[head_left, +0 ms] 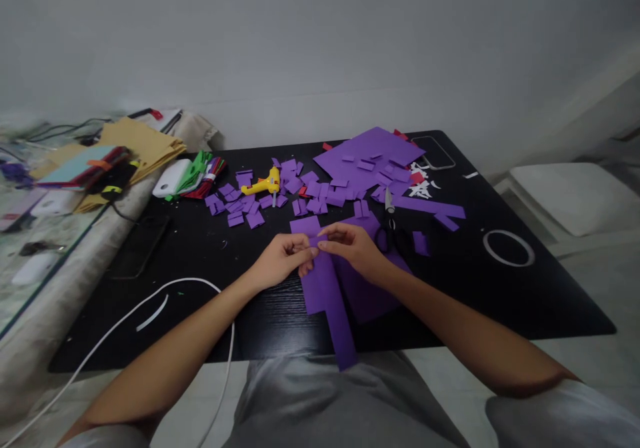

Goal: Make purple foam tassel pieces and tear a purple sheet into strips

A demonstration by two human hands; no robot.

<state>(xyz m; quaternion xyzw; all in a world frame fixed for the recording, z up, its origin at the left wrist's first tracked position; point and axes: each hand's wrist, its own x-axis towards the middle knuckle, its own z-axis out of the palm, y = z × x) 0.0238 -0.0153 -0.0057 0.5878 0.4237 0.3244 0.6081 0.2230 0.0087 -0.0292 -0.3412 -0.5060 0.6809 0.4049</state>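
A long purple strip [339, 315] runs from my fingertips down past the table's front edge. My left hand [287, 258] pinches its upper end between thumb and fingers. From the other side, my right hand [347, 245] grips the same end, the two thumbs almost meeting. Under the strip lies a purple sheet [311, 291], and a larger purple piece [367, 295] rests beneath my right wrist. Close to that wrist are scissors [390, 218], their handles partly covered. Whether the strip's end is folded is too small to tell.
Beyond my hands, several small purple pieces [255, 218] surround a yellow glue gun [263, 183]. A big purple sheet [350, 155] and white scraps [421, 185] lie at the back right. A tape ring [509, 248] sits right; a white cable [165, 285] and phone [140, 248] are left.
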